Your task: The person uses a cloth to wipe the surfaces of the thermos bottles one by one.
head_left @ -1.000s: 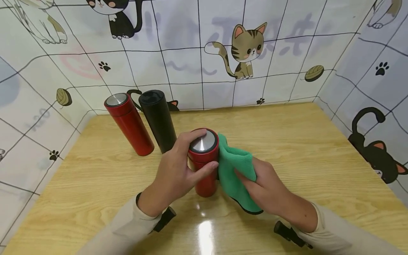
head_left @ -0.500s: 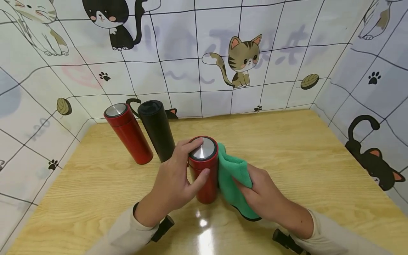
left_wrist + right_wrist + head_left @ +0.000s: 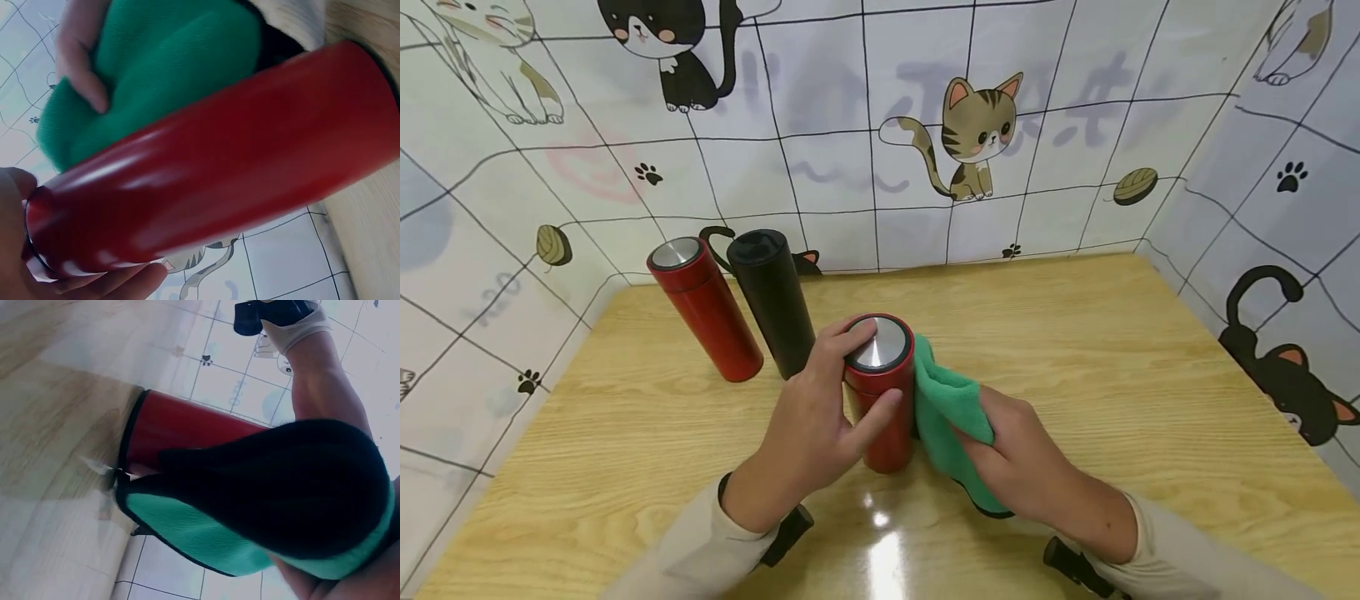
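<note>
A red thermos (image 3: 887, 433) with a brushed-metal lid stands upright on the wooden table in the head view. My left hand (image 3: 812, 417) grips it near the top, one finger on the lid and the thumb along the front. A green cloth (image 3: 951, 408) with black edging is bunched in my right hand (image 3: 1022, 450) and lies against the thermos's right side. From the left wrist, the thermos's smooth red body (image 3: 219, 162) fills the view with the cloth (image 3: 162, 69) behind it. The cloth's dark underside (image 3: 281, 487) covers part of the thermos in the right wrist view.
Back left on the table (image 3: 1075, 350) stand a second red thermos (image 3: 711, 317) and a black tumbler (image 3: 775, 308), side by side. White cat-print sheeting (image 3: 827, 167) encloses the table at the back and both sides.
The head view has shifted slightly. My left thumb has moved a little on the thermos, while the cloth stays against its right side.
</note>
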Available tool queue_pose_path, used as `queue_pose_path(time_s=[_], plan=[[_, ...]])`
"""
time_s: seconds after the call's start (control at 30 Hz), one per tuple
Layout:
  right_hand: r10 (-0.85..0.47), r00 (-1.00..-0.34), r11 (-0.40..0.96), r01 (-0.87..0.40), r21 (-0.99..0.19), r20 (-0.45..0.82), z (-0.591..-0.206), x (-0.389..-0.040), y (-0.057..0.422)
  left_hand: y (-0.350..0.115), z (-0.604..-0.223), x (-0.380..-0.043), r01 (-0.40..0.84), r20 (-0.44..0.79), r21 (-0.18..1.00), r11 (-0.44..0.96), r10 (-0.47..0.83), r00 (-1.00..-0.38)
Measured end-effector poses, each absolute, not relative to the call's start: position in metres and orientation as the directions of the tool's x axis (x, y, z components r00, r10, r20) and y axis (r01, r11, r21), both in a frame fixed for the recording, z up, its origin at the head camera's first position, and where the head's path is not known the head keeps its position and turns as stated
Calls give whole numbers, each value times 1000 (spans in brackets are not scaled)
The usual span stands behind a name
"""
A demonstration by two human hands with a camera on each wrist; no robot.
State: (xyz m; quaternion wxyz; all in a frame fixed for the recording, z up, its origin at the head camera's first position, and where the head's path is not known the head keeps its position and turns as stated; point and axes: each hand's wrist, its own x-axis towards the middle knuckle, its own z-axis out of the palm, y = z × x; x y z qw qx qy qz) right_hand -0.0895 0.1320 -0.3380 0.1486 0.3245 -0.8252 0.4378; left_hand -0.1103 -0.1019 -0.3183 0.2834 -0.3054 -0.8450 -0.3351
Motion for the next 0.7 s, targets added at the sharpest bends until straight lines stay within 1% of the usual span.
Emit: queue_pose_path(time_s=[0.1, 0.17, 0.23, 0.33, 0.4, 0.43, 0.57, 0.63, 0.7], plan=[[-368, -728, 383, -686, -618, 579, -335, -88, 132, -104, -317, -110, 699, 645, 412, 584, 355, -677], [-367, -724, 365, -689, -626, 584, -334, -87, 132, -105, -317, -109, 696, 628, 422, 581, 366, -687], [-393, -736, 361, -675, -643, 552, -334, -87, 133, -106, -316, -109, 696, 622, 428, 576, 371, -689], [-442, -766, 387, -632, -671, 467, -336, -89, 133, -107, -316, -109, 697, 631, 425, 578, 363, -686], [-440, -776, 404, -621, -672, 452, -336, -89, 134, -107, -316, -108, 691, 631, 430, 582, 354, -690], [-429, -774, 404, -625, -667, 466, -336, -88, 134, -107, -315, -108, 684, 628, 442, 580, 344, -698], [-368, -754, 376, -656, -654, 544, -334, -88, 134, -105, -311, -109, 608, 554, 577, 545, 285, -782], [-372, -753, 369, -657, -657, 543, -334, -89, 135, -104, -310, -110, 552, 500, 654, 517, 251, -829], [-396, -770, 378, -633, -676, 500, -336, -90, 135, -104, -310, -111, 500, 448, 702, 506, 232, -863]])
